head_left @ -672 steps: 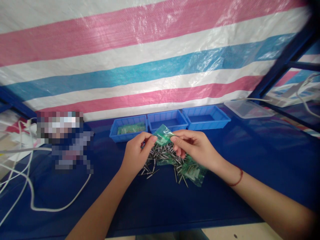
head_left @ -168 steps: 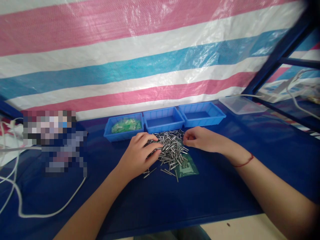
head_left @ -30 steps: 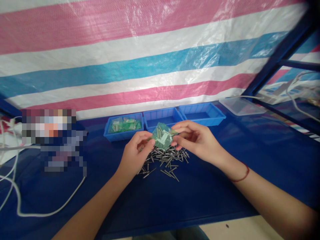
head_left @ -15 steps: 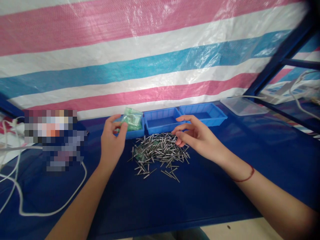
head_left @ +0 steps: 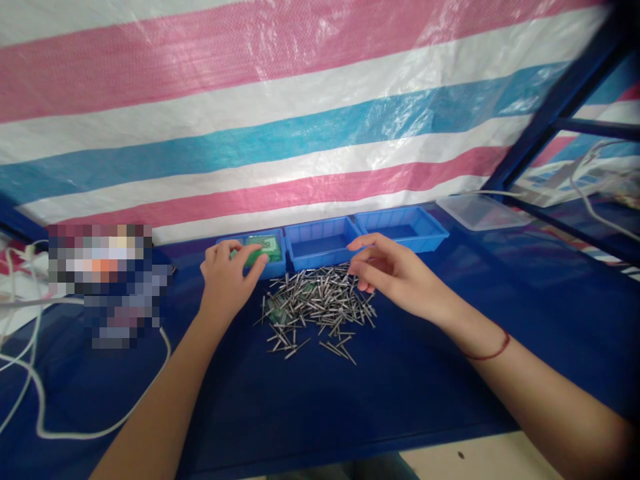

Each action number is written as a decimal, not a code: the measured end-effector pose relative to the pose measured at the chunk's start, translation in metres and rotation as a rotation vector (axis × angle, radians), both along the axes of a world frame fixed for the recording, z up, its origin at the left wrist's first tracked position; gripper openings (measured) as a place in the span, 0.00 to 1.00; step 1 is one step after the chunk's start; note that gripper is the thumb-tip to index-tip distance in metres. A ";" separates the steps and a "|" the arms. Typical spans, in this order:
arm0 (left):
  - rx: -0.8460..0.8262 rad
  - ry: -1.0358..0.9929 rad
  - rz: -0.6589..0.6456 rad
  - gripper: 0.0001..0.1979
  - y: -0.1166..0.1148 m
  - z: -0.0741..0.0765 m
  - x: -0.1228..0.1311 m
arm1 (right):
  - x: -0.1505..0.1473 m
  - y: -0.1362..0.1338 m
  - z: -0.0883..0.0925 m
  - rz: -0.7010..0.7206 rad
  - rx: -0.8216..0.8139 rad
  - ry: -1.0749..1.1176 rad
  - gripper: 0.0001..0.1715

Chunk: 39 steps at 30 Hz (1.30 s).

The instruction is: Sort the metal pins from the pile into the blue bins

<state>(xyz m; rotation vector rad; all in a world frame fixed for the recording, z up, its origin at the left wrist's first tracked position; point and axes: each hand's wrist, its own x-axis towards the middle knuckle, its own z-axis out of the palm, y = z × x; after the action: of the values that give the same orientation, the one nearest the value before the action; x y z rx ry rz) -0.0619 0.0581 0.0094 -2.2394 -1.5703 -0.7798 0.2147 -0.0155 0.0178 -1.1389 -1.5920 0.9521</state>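
Observation:
My left hand (head_left: 227,277) is over the front left part of the left blue bin (head_left: 273,269), its fingers apart and holding nothing that shows. Inside that bin lie green plastic packets (head_left: 265,247), partly covered by my fingers. A loose heap of metal nails (head_left: 325,300) rests on the blue table, with bits of green packet showing among them. Above the heap's right edge hovers my right hand (head_left: 387,273), fingers curved and apart, with nothing seen between them.
A middle blue bin (head_left: 320,257) and a right blue bin (head_left: 403,247) adjoin the left one. Behind them hangs a striped sheet (head_left: 300,140). A clear lid (head_left: 483,213) lies at the right, white cables (head_left: 90,435) and blurred items at the left.
The green packet that stood up by my left fingers now lies lower in the left bin. My left hand has turned palm down and opened. My right hand has barely moved.

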 end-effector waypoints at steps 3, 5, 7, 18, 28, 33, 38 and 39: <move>0.039 -0.004 -0.097 0.15 -0.008 0.009 0.002 | 0.005 -0.001 0.004 0.044 0.141 -0.297 0.06; -0.027 0.014 -0.243 0.13 -0.016 0.018 0.004 | 0.005 -0.003 0.005 0.106 0.255 -0.472 0.03; -0.208 0.087 -0.394 0.12 -0.025 0.026 0.005 | 0.002 -0.004 0.005 0.166 0.333 -0.577 0.04; -0.614 0.245 -0.323 0.13 -0.040 0.020 0.006 | -0.008 -0.005 0.000 0.237 0.363 -0.696 0.06; -0.660 0.306 -0.192 0.16 -0.037 0.021 0.001 | -0.011 -0.006 0.000 0.233 0.366 -0.701 0.05; -0.622 0.236 -0.262 0.15 -0.032 0.015 0.000 | -0.012 -0.006 -0.001 0.239 0.353 -0.709 0.06; -0.711 0.104 -0.263 0.14 -0.028 0.010 0.002 | -0.015 -0.007 -0.001 0.258 0.350 -0.718 0.06; -0.731 0.068 -0.267 0.14 -0.027 0.008 0.002 | -0.016 -0.007 -0.001 0.264 0.350 -0.722 0.06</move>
<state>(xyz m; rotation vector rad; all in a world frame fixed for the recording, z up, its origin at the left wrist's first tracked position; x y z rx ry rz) -0.0604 0.0307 0.0179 -2.9864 -1.7340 -0.1736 0.1989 -0.0223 0.0169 -1.0939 -2.4234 0.3881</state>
